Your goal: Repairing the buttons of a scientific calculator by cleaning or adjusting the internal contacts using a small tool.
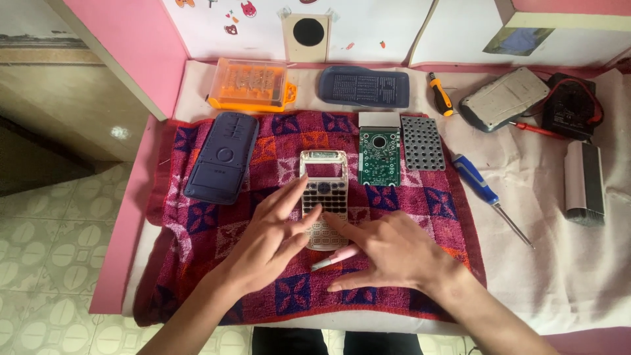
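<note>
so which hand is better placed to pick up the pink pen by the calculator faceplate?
Probably right. The right hand lies flat over the thin pink pen, fingers touching it. The left hand rests on the white calculator faceplate, steadying it.

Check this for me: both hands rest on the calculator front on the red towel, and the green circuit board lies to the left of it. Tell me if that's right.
Not quite. The head view shows the green circuit board lying to the right of the calculator front, not the left. The rest holds: the left hand and right hand both rest on it, on the red towel.
</note>
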